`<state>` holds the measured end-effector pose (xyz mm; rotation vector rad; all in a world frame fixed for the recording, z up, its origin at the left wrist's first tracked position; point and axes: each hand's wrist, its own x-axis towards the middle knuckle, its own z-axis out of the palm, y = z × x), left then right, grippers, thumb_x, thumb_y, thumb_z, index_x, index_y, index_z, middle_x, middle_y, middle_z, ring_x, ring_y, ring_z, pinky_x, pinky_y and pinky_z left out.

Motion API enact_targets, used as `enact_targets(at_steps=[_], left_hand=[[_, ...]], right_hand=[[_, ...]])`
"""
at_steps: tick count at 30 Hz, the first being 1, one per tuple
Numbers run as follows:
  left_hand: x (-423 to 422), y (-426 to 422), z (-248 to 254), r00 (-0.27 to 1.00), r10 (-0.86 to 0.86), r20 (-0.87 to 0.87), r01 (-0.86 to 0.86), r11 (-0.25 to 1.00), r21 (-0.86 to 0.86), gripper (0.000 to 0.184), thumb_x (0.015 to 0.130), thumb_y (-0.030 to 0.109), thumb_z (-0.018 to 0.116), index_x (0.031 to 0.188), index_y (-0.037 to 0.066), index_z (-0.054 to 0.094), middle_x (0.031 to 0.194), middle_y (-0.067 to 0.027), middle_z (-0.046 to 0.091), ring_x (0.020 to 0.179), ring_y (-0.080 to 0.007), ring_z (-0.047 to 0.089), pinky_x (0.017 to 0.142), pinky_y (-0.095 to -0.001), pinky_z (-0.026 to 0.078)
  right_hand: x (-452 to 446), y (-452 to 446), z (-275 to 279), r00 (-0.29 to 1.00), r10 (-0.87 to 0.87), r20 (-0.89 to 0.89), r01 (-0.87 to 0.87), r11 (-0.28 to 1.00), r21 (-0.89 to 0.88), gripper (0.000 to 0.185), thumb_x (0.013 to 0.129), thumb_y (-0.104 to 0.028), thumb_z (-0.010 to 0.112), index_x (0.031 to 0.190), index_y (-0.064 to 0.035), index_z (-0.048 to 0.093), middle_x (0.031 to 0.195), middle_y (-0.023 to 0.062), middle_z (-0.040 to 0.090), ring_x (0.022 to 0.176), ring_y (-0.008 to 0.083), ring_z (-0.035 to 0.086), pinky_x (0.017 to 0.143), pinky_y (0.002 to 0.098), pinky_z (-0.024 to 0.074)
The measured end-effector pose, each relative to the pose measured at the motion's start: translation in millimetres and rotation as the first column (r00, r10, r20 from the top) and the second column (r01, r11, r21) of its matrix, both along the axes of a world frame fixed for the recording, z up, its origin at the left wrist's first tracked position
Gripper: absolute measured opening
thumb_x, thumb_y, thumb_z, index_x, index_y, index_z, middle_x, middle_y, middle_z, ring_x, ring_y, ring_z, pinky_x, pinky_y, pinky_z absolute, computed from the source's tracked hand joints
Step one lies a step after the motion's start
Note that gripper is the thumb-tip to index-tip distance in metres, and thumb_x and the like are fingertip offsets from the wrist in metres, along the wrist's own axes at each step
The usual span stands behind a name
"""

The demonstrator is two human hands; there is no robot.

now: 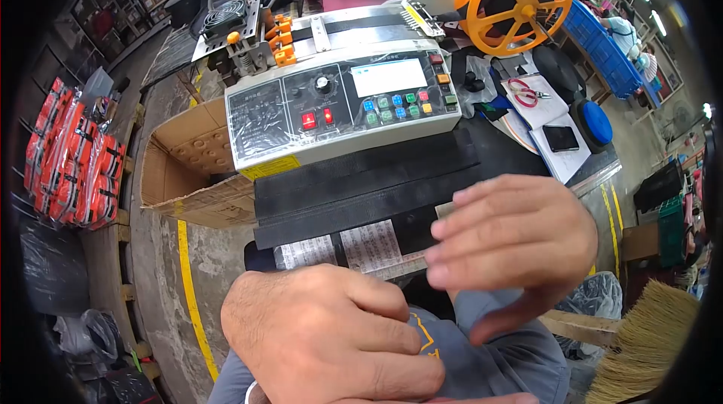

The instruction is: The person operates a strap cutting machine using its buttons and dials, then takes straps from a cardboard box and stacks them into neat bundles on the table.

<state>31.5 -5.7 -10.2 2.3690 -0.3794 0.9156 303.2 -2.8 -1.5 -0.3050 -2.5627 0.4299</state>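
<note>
My left hand (324,336) is in the lower middle, back facing up, its fingers curled with the tips hidden beneath. Whether it grips anything is hidden. To its right, my right hand (520,234) is raised, its fingers stretched out toward the left and the thumb apart below; nothing shows in it. Both hands are over my lap in grey clothing (497,359). Just beyond them, black webbing strips (361,197) lie along the table's front in front of a white control panel (343,106). Printed paper labels (373,244) and a ruler (395,267) line the near edge.
The machine carries a screen (388,78) and an orange reel (520,5). A cardboard box (197,204) stands left of it. Right on the table are a phone (561,138), scissors (527,94) and a blue-topped roll (595,121). A broom (648,344) is at lower right.
</note>
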Motion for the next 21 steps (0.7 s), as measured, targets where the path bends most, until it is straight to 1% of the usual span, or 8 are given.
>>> enact_targets(at_steps=[5, 7, 8, 9, 12, 15, 18, 21], left_hand=[[22, -21, -23, 0.845, 0.357, 0.397, -0.374, 0.927, -0.038, 0.029, 0.091, 0.011, 0.073, 0.119, 0.008, 0.080, 0.066, 0.0016, 0.061, 0.054, -0.0109, 0.058, 0.053, -0.0268, 0.045], [8, -12, -12, 0.876, 0.357, 0.324, -0.383, 0.924, 0.018, 0.021, 0.092, 0.014, 0.073, 0.109, 0.007, 0.081, 0.070, -0.0005, 0.064, 0.057, -0.0119, 0.062, 0.056, -0.0266, 0.046], [0, -8, -6, 0.900, 0.350, 0.260, -0.374, 0.926, 0.048, 0.018, 0.092, 0.016, 0.074, 0.106, 0.007, 0.082, 0.073, -0.0017, 0.067, 0.059, -0.0123, 0.064, 0.058, -0.0261, 0.046], [-11, -4, 3, 0.936, 0.324, 0.141, -0.336, 0.939, 0.073, 0.016, 0.093, 0.018, 0.076, 0.103, 0.007, 0.082, 0.077, -0.0031, 0.071, 0.063, -0.0125, 0.067, 0.059, -0.0247, 0.047], [-22, -2, 11, 0.966, 0.257, -0.040, -0.250, 0.960, 0.129, 0.017, 0.091, 0.023, 0.080, 0.101, 0.010, 0.083, 0.080, -0.0020, 0.074, 0.067, -0.0105, 0.070, 0.061, -0.0223, 0.045], [-23, -2, 1, 0.983, 0.178, 0.046, -0.182, 0.977, 0.113, 0.023, 0.083, 0.022, 0.077, 0.098, 0.005, 0.081, 0.070, -0.0029, 0.068, 0.061, -0.0147, 0.068, 0.055, -0.0263, 0.048], [-17, -6, -2, 0.986, 0.125, 0.113, -0.130, 0.990, 0.044, 0.021, 0.085, 0.019, 0.074, 0.096, 0.003, 0.080, 0.068, -0.0035, 0.065, 0.058, -0.0155, 0.065, 0.055, -0.0282, 0.049], [-13, -7, 4, 0.989, 0.093, 0.116, -0.094, 0.996, -0.001, 0.017, 0.089, 0.019, 0.073, 0.094, 0.004, 0.080, 0.071, -0.0033, 0.066, 0.059, -0.0142, 0.063, 0.058, -0.0283, 0.048]], right_hand=[[-12, -11, -6, 0.874, 0.470, 0.120, -0.454, 0.880, -0.139, 0.030, 0.079, -0.029, 0.082, 0.096, -0.0047, 0.075, 0.096, 0.0083, 0.075, 0.084, 0.0254, 0.072, 0.084, 0.0391, 0.0569], [-34, -27, -16, 0.775, 0.567, 0.280, -0.558, 0.821, -0.121, 0.016, 0.078, -0.023, 0.070, 0.080, -0.0074, 0.068, 0.084, 0.0061, 0.069, 0.075, 0.0216, 0.066, 0.072, 0.0383, 0.0529], [-51, -49, -24, 0.422, 0.516, 0.745, -0.903, 0.308, 0.298, 0.028, 0.079, -0.024, 0.071, 0.098, -0.0052, 0.063, 0.101, 0.0108, 0.066, 0.089, 0.0203, 0.063, 0.083, 0.0300, 0.0487], [-68, -75, -33, 0.424, 0.513, 0.746, -0.902, 0.309, 0.300, 0.028, 0.079, -0.024, 0.071, 0.098, -0.0052, 0.063, 0.101, 0.0108, 0.066, 0.089, 0.0203, 0.063, 0.083, 0.0300, 0.0487], [-105, -91, -19, 0.679, 0.526, 0.512, -0.662, 0.741, 0.117, 0.026, 0.080, -0.023, 0.070, 0.096, -0.0050, 0.061, 0.099, 0.0103, 0.063, 0.087, 0.0200, 0.059, 0.080, 0.0301, 0.0466], [-133, -100, 24, 0.892, 0.334, 0.304, -0.282, 0.938, -0.204, 0.024, 0.081, -0.022, 0.069, 0.094, -0.0048, 0.058, 0.097, 0.0098, 0.060, 0.084, 0.0197, 0.055, 0.078, 0.0301, 0.0445], [-136, -100, 28, 0.985, 0.000, 0.172, 0.103, 0.803, -0.587, 0.023, 0.081, -0.021, 0.068, 0.092, -0.0046, 0.056, 0.095, 0.0094, 0.057, 0.081, 0.0193, 0.051, 0.075, 0.0302, 0.0424], [-124, -96, 20, 0.915, -0.361, 0.182, 0.323, 0.382, -0.866, 0.022, 0.082, -0.021, 0.067, 0.090, -0.0044, 0.054, 0.093, 0.0089, 0.054, 0.079, 0.0190, 0.047, 0.072, 0.0302, 0.0403]])
